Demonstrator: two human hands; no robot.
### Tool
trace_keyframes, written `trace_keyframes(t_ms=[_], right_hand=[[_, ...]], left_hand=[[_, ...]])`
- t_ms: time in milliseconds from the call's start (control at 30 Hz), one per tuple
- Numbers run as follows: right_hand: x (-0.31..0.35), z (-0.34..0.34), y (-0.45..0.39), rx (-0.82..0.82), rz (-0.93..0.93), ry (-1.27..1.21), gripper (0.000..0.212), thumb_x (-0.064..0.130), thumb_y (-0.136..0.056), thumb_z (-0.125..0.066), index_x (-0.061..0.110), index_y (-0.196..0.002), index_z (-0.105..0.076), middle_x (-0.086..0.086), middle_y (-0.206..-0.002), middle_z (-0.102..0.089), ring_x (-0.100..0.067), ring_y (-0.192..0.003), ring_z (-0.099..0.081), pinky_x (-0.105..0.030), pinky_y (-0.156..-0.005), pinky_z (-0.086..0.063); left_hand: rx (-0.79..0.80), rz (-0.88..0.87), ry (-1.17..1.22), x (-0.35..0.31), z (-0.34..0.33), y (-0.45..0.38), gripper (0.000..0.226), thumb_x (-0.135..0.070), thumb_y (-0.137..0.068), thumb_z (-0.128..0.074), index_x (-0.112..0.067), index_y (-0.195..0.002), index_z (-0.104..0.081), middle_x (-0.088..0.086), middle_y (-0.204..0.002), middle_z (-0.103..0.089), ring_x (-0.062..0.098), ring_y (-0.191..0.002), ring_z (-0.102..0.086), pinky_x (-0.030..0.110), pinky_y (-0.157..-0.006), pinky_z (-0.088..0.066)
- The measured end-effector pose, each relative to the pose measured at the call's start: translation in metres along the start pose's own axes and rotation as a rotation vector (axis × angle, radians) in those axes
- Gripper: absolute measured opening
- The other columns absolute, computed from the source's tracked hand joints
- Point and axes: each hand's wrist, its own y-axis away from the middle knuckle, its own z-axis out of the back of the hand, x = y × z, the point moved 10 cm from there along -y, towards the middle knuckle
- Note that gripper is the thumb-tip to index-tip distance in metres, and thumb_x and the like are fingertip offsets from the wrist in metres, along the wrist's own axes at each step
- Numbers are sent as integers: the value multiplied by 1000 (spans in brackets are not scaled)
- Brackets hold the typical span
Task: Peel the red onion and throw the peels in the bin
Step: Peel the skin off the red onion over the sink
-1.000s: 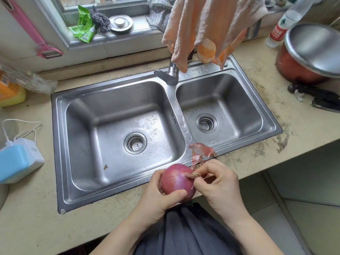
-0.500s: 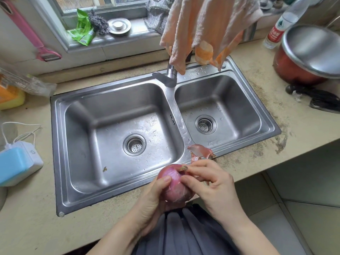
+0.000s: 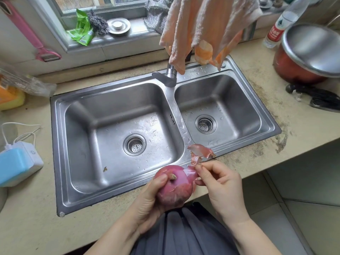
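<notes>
Stainless steel formed the double sink (image 3: pixel 117 100), the largest body, lying just beyond your grip. Your left hand (image 3: pixel 147 203) cupped the red onion (image 3: pixel 174 188) from below, thumb beside its stem stub. Your right hand (image 3: pixel 220 184) pinched a strip of skin (image 3: pixel 190 173) still joined to the bulb's right shoulder. Loose peels (image 3: pixel 201 150) rested on the sink's front rim, just above that pinch. No bin was visible. Likely risks: the thin strip tearing short under a fast pull, or rim peels sliding into a basin.
</notes>
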Motion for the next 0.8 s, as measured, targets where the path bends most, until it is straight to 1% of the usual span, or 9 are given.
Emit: trace_keyframes(t_ms=[67,133,267,333,433,500,600,700,800], right_hand=[[-11,-3,0,6,-111,-146,14,5,-84,-66,11,-72,-73,-1,-65,-70,-9,-56,-64,-24,-57,-57],[-14,-5,-1,0,-161,-268,18,5,-86,-62,14,-74,-72,0,-68,-73,-9,-56,-67,-17,-55,-55],[-18,-17,0,68,-259,-541,12,15,-81,-61,12,-76,-71,-10,-88,-76,-15,-67,-69,-19,-61,-58],[-22,-26,5,122,-330,-648,11,16,-79,-61,7,-81,-66,-16,-99,-75,-16,-68,-70,-20,-59,-59],[-32,-31,7,140,-410,-788,17,17,-80,-61,5,-92,-64,-14,-93,-76,-16,-65,-71,-22,-54,-58],[-41,-24,1,72,-436,-871,22,15,-86,-57,0,-100,-64,-13,-83,-75,-17,-65,-71,-22,-55,-59],[-66,8,-8,-169,-469,-882,17,6,-94,-47,-1,-91,-62,-10,-72,-74,-13,-61,-71,-18,-54,-58],[-97,47,-8,-398,-495,-775,16,2,-95,-48,2,-83,-58,-10,-80,-64,-10,-61,-69,-16,-56,-58],[-113,69,-13,-440,-473,-662,16,4,-96,-49,3,-82,-58,-10,-82,-60,-15,-73,-63,-16,-58,-58]], left_hand=[[-33,-3,19,0,3,-2,104,-50,-42,-89,-4,-128,-53,19,-116,-66,28,-82,-71,33,-58,-56],[-32,-10,62,-2,3,-5,105,-46,-42,-91,-5,-131,-52,19,-115,-69,29,-82,-73,35,-60,-59],[22,-33,134,-4,2,-7,98,-51,-38,-92,-9,-121,-60,19,-109,-71,29,-87,-72,36,-69,-61],[11,-72,70,-8,2,-7,106,-59,-34,-88,-8,-122,-59,18,-108,-70,27,-87,-71,33,-65,-60],[-57,-131,7,-13,6,-10,105,-52,-32,-92,-8,-121,-57,13,-97,-73,22,-77,-71,28,-58,-57],[-77,-148,14,-15,9,-12,100,-46,-31,-94,-10,-118,-59,12,-100,-73,21,-80,-71,30,-62,-59],[-82,-146,29,-15,17,-12,99,-43,-34,-93,-9,-121,-59,18,-110,-69,25,-89,-68,34,-72,-59],[-69,-134,58,-11,26,-10,95,-37,-39,-93,-8,-122,-58,19,-115,-68,32,-100,-65,42,-86,-55],[-79,-132,28,-10,31,-10,85,-38,-43,-91,-14,-119,-62,18,-118,-67,35,-108,-62,45,-93,-51]])
